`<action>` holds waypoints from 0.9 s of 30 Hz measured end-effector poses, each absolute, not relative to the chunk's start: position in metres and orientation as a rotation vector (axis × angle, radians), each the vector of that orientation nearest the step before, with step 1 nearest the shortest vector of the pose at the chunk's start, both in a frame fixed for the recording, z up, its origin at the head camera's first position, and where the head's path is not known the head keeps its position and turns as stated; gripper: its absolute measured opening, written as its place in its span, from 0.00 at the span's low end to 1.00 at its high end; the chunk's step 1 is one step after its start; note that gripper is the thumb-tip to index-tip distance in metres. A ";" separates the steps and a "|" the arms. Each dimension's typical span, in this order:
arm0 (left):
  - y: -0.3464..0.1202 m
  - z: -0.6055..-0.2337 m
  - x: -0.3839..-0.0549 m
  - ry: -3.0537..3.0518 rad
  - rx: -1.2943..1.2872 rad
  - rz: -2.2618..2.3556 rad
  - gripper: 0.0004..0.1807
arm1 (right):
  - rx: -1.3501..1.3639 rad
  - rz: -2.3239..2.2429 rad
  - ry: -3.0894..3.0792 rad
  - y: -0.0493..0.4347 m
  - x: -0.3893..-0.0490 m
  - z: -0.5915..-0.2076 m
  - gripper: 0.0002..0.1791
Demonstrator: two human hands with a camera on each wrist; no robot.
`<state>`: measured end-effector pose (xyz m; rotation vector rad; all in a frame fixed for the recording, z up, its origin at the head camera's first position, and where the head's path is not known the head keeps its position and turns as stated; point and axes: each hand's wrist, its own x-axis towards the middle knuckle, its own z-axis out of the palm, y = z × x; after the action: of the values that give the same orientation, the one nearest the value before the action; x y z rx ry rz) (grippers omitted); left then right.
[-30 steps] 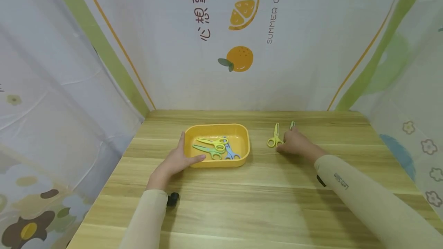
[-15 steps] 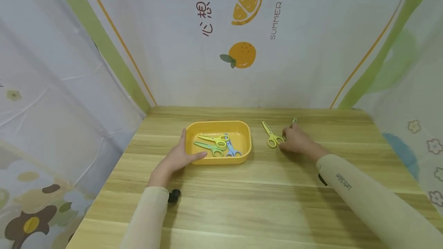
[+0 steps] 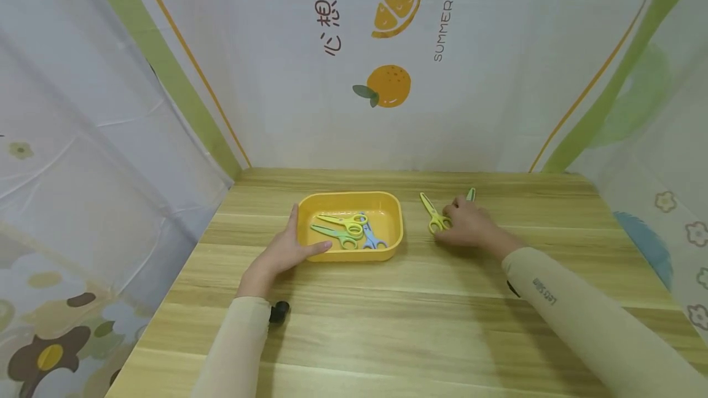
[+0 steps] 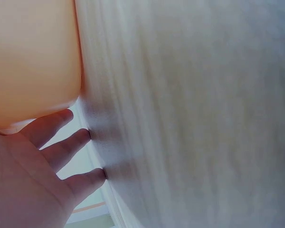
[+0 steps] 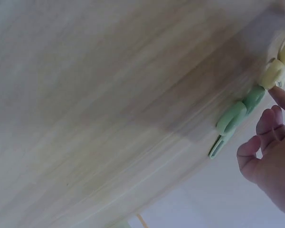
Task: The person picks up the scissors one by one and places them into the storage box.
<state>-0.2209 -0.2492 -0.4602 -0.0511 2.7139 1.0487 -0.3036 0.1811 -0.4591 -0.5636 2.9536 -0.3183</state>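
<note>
My left hand holds the near left corner of a yellow plastic box, its thumb over the front rim and its fingers along the outside wall. In the left wrist view several fingertips touch the tabletop. Inside the box lie yellow scissors, green scissors and blue scissors. To the right, my right hand pinches the handle of another pair of yellow scissors, partly hidden by the hand. Behind the hand shows the tip of a second green pair of scissors, whose handle appears in the right wrist view.
A wood-grain table carries everything. White printed curtains hang along its back edge and both sides. A black device is strapped to the left wrist.
The yellow scissors at the right have turned, their blade tip swinging left. My right hand has shifted slightly left over their handle. The left hand stays on the box; the head view has tilted slightly.
</note>
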 end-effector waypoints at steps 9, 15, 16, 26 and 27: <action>-0.249 -0.459 -0.222 2.708 -0.057 1.052 0.79 | -0.544 -0.301 3.010 0.178 -0.301 -0.468 0.49; -0.250 -0.459 -0.222 2.704 -0.063 1.039 0.79 | -0.539 -0.310 3.019 0.175 -0.302 -0.472 0.53; -0.250 -0.459 -0.222 2.703 -0.063 1.039 0.79 | -0.538 -0.315 3.020 0.174 -0.302 -0.472 0.53; -0.249 -0.458 -0.221 2.699 -0.056 1.043 0.78 | -0.568 -0.296 3.039 0.177 -0.303 -0.476 0.46; -0.249 -0.458 -0.221 2.700 -0.054 1.046 0.78 | -0.576 -0.291 3.043 0.177 -0.303 -0.476 0.45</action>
<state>-0.2214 -0.2488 -0.4579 -0.0538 2.6997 1.0460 -0.3029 0.1773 -0.4759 -0.5763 3.0427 -0.2913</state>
